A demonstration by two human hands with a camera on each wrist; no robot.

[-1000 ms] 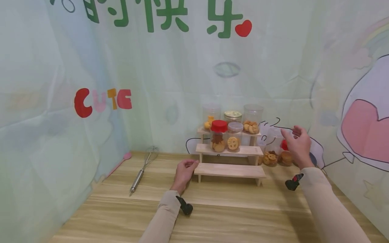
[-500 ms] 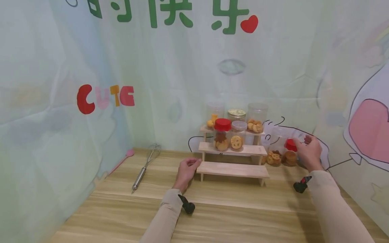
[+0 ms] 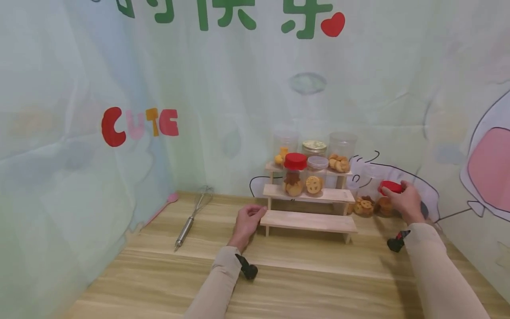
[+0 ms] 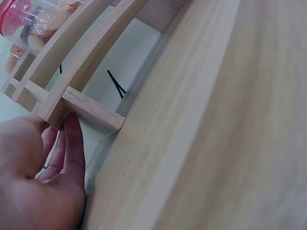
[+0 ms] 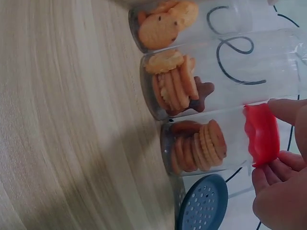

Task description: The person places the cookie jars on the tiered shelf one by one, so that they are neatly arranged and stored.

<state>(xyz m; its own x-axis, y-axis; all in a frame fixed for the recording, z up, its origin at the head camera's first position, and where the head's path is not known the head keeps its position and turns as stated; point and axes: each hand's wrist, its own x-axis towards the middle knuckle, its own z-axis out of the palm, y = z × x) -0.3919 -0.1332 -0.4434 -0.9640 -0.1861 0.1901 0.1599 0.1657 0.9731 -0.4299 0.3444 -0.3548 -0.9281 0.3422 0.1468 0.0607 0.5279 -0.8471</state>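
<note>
A wooden three-step stand [image 3: 308, 220] holds several cookie jars. At its left end my left hand [image 3: 245, 223] pinches the lowest shelf's edge between thumb and fingers, as the left wrist view also shows. To the right of the stand, a clear cookie jar [image 5: 199, 146] stands on the table with round cookies inside. My right hand [image 3: 408, 203] grips its red lid [image 5: 263, 135], thumb on one side and fingertips on the other. Beside it stands another clear jar [image 5: 177, 86] with cookies and a brown star-shaped one. On the middle step are a red-lidded jar [image 3: 295, 177] and a clear-lidded jar [image 3: 317, 177].
Jars on the top step include one with a gold lid [image 3: 314, 146]. A whisk [image 3: 185, 231] and a pink spoon [image 3: 172, 197] lie at the left. A blue perforated utensil [image 5: 205, 203] is right beside the red-lidded jar. A printed cloth [image 3: 231, 88] hangs behind.
My right hand has come down from above the jars onto the red lid and now grips it. The left hand stays at the stand's end. The head view has shifted slightly.
</note>
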